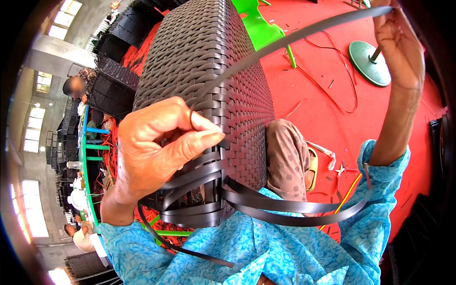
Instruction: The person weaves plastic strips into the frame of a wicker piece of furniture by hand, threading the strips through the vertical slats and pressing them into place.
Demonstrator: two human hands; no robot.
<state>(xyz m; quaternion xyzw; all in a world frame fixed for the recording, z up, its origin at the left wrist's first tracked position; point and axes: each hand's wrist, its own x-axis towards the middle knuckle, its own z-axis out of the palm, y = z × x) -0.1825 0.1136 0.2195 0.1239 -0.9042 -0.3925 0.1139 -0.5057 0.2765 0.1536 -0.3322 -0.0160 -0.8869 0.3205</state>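
Note:
A dark woven rattan-style furniture piece [190, 52] stands before me, its near end unfinished. With thumb and forefinger closed, my left hand [159, 147] pinches a flat black weaving strip [285, 43] close to the weave's edge. That strip arcs up to the far right, where my right hand [399, 52] is raised and holds its other end; the fingertips are partly cut off by the picture's dark rim. Below my left hand, several loose strip ends [285, 205] curl out from the unfinished end over my blue patterned shirt.
A bright green chair [259, 28] stands beyond the woven piece. On the red floor [327, 118] lie strip scraps and a round green base with a pole [363, 64]. Other people [84, 240] are at the left by a green-edged table [87, 166]. Dark woven pieces [114, 88] stand behind.

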